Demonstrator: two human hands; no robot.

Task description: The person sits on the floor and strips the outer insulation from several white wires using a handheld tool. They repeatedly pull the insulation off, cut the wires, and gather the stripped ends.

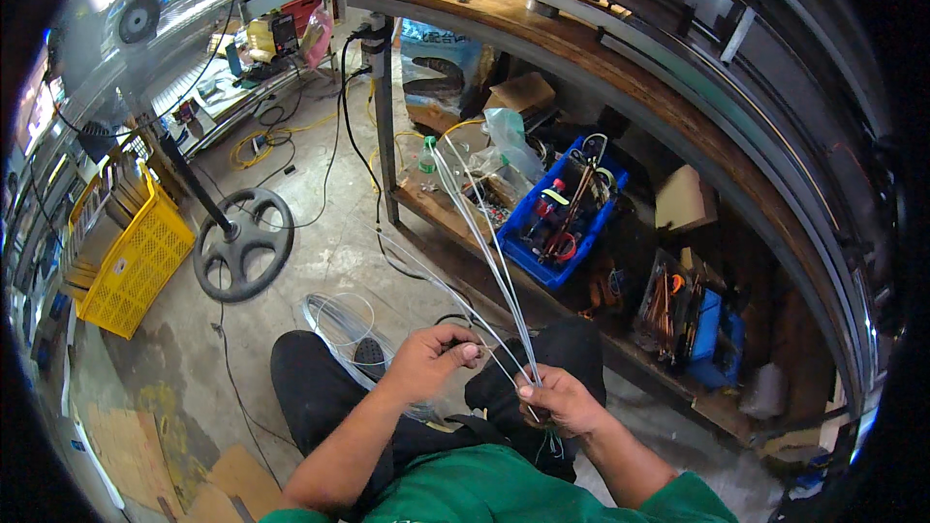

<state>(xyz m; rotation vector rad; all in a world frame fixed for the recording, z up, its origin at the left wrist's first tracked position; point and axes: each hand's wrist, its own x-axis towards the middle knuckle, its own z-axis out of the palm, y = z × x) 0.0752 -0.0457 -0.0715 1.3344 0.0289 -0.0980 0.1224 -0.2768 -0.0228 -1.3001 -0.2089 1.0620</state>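
My right hand [565,401] is closed round the lower ends of several thin, pale wires [498,266]. The strands fan upward and away from it; one leans off to the left, apart from the others. Just left of that hand, my left hand [433,364] has its fingers curled in a pinch by the leaning strand. Whether it grips that strand or some other thin piece is too small to tell. Below my right hand, a few loose greenish threads [552,444] hang down. By my left knee, a looped bundle of similar pale wire [341,322] lies on the floor.
A wooden-topped workbench [572,34] stands at the right. On its lower shelf are a blue bin [554,266] of tools and a second tool box [678,320]. A black handwheel [242,244] and a yellow crate [136,266] stand at the left. Cables [339,136] cross the floor.
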